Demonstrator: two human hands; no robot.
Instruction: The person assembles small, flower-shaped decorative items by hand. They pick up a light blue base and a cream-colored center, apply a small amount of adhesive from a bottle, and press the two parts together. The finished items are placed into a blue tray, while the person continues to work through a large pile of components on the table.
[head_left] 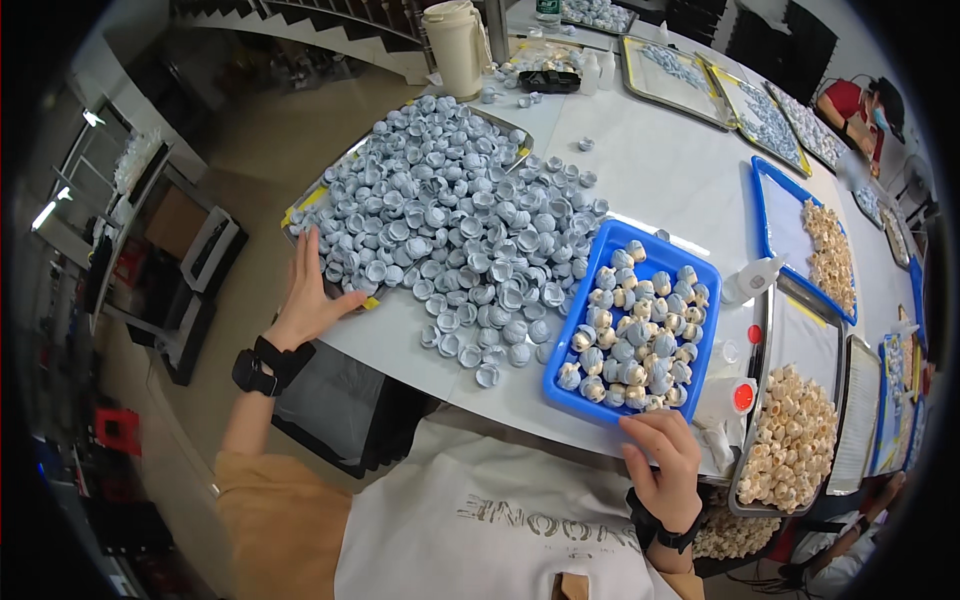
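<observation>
My left hand [306, 302] rests at the near left corner of a metal tray [292, 212], thumb and fingers spread. Heaped on this tray and spilling right onto the table are many small grey-blue cup-shaped shells [425, 190]. My right hand [665, 462] is at the front rim of a blue plastic tray [560, 392], its fingers loosely bent and the thumb apart, with nothing visible between them. Inside the blue tray lie many small round pieces [638, 335], part cream and part grey-blue. Whether the right fingertips touch the rim I cannot tell.
Right of the blue tray stand a white squeeze bottle [752, 280] and a white container with a red spot [728, 400]. A metal tray of cream popcorn-shaped pieces [790, 435] lies beyond. A large beige jug [455, 50] stands at the back. Another person [865, 115] works far right.
</observation>
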